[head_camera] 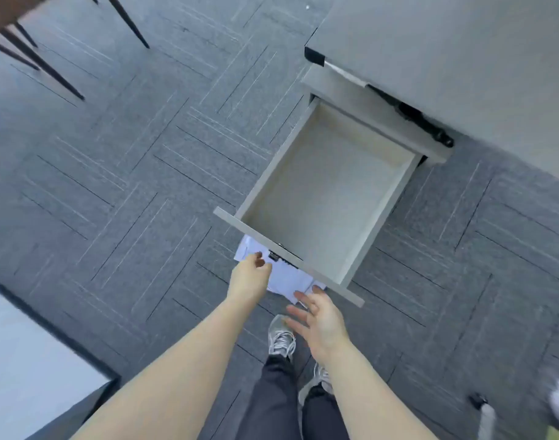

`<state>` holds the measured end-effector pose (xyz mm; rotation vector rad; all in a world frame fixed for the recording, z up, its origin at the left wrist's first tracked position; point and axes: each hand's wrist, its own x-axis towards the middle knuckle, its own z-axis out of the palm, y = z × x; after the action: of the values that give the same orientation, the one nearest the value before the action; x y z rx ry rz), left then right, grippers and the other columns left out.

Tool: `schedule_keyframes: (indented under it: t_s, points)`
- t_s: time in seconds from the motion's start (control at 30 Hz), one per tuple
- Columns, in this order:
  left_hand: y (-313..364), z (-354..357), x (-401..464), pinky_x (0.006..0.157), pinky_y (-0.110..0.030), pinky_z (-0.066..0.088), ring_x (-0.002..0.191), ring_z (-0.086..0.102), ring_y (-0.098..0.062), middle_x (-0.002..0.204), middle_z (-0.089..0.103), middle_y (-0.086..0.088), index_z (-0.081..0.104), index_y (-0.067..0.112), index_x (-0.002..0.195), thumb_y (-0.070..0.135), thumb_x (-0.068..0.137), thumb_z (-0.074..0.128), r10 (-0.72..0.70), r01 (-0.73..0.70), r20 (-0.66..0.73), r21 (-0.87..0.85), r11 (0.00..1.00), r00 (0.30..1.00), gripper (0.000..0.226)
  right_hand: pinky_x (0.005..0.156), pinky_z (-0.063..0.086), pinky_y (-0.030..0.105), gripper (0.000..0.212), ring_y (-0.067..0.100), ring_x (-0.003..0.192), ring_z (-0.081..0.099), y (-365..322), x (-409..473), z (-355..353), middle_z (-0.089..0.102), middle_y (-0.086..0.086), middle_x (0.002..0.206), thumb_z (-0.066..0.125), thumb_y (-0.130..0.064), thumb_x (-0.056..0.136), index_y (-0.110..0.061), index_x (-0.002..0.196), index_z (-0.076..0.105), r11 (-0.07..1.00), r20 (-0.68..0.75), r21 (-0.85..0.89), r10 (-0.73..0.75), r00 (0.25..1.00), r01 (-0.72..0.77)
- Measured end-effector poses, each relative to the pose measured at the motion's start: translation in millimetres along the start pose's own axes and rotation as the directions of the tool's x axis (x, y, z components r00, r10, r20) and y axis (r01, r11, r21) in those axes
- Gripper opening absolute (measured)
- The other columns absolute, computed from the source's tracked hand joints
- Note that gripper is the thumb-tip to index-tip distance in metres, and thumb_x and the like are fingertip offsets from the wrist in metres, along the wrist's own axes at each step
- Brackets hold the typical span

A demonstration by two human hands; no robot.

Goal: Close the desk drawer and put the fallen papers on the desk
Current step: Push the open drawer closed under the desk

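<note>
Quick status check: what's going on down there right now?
Both hands empty: left hand and right hand reaching down. Drawer wide open, empty. Papers on carpet beneath drawer front.

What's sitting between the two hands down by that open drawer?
In the head view, white papers on the carpet lie between the left hand and right hand, partly under the drawer front.

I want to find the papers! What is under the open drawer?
White papers lie on the carpet under the drawer's front. The drawer and left hand cover part of them.
</note>
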<state>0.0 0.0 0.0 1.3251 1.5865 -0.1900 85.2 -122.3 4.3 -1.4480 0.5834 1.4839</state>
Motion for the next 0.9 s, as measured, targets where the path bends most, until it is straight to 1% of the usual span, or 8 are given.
schedule_keyframes:
  t_s: [0.03, 0.13, 0.3, 0.4, 0.47, 0.53, 0.67, 0.9]
  points:
    - [1, 4, 4, 0.081, -0.031, 0.043, 0.107, 0.06, -0.028, 0.121, 0.067, -0.009, 0.063, 0.013, 0.121, 0.018, 0.091, 0.046, 0.017, -0.017, -0.015, -0.026, 1.0, 1.0, 0.035, 0.084, 0.051, 0.049, 0.033, 0.035, 0.103, 0.06, -4, 6, 1, 0.057, 0.01, 0.126, 0.042, -0.015, 0.097, -0.02, 0.13, 0.04, 0.998, -0.024, 0.069, -0.006, 1.0, 0.007]
    - [6, 14, 10, 0.073, -0.029, 0.043, 0.09, 0.061, -0.025, 0.106, 0.074, -0.006, 0.071, 0.012, 0.098, 0.022, 0.089, 0.052, 0.056, -0.059, -0.076, -0.027, 0.998, 0.996, 0.023, 0.073, 0.052, 0.042, 0.024, 0.035, 0.103, 0.06, -14, 20, -3, 0.057, 0.012, 0.125, 0.038, -0.012, 0.098, -0.009, 0.118, 0.049, 0.985, -0.056, 0.172, 0.008, 0.998, 0.002]
    - [11, 25, 24, 0.069, -0.03, 0.043, 0.092, 0.066, -0.03, 0.101, 0.075, -0.003, 0.072, 0.021, 0.098, 0.029, 0.086, 0.056, 0.139, -0.1, -0.177, 0.211, 0.972, 0.974, 0.022, 0.073, 0.051, 0.04, 0.022, 0.03, 0.096, 0.063, -28, 29, -9, 0.058, 0.015, 0.127, 0.036, -0.009, 0.095, -0.009, 0.104, 0.056, 0.977, -0.037, 0.213, -0.014, 0.999, 0.021]
    - [28, 31, 36, 0.065, -0.029, 0.038, 0.086, 0.063, -0.032, 0.097, 0.075, -0.007, 0.073, 0.02, 0.098, 0.029, 0.086, 0.056, 0.175, -0.111, -0.217, 0.278, 0.954, 0.96, 0.022, 0.073, 0.051, 0.038, 0.024, 0.028, 0.096, 0.064, -46, 33, -8, 0.06, 0.013, 0.13, 0.036, -0.009, 0.096, -0.009, 0.11, 0.055, 0.976, -0.042, 0.212, -0.037, 0.998, 0.045]
    - [39, 34, 45, 0.062, -0.029, 0.039, 0.074, 0.056, -0.03, 0.091, 0.074, -0.01, 0.072, 0.017, 0.095, 0.028, 0.088, 0.054, 0.19, -0.112, -0.226, 0.316, 0.942, 0.955, 0.023, 0.074, 0.052, 0.038, 0.025, 0.028, 0.098, 0.065, -60, 38, -10, 0.061, 0.014, 0.131, 0.037, -0.008, 0.095, -0.008, 0.114, 0.054, 0.977, -0.043, 0.207, -0.049, 0.998, 0.057]
    - [52, 38, 55, 0.06, -0.03, 0.04, 0.069, 0.053, -0.028, 0.086, 0.073, -0.012, 0.071, 0.013, 0.092, 0.03, 0.09, 0.052, 0.202, -0.119, -0.228, 0.33, 0.936, 0.952, 0.025, 0.072, 0.052, 0.038, 0.027, 0.031, 0.102, 0.064, -76, 44, -13, 0.061, 0.015, 0.132, 0.038, -0.008, 0.095, -0.007, 0.116, 0.054, 0.979, -0.041, 0.188, -0.069, 0.997, 0.075]
    - [92, 49, 75, 0.06, -0.031, 0.04, 0.078, 0.062, -0.033, 0.088, 0.074, -0.011, 0.069, 0.011, 0.093, 0.032, 0.092, 0.049, 0.266, -0.178, -0.223, 0.35, 0.92, 0.938, 0.029, 0.072, 0.053, 0.037, 0.037, 0.032, 0.106, 0.063, -119, 60, -17, 0.061, 0.016, 0.133, 0.038, -0.008, 0.095, -0.004, 0.13, 0.051, 0.983, -0.028, 0.147, -0.111, 0.993, 0.114]
    - [166, 75, 122, 0.07, -0.036, 0.049, 0.092, 0.065, -0.035, 0.098, 0.075, -0.007, 0.068, 0.012, 0.098, 0.035, 0.093, 0.051, 0.363, -0.238, -0.274, 0.399, 0.886, 0.891, 0.029, 0.072, 0.053, 0.035, 0.029, 0.025, 0.094, 0.066, -206, 92, -25, 0.062, 0.012, 0.126, 0.037, -0.008, 0.095, -0.011, 0.119, 0.054, 0.979, 0.018, 0.068, -0.193, 0.981, 0.192]
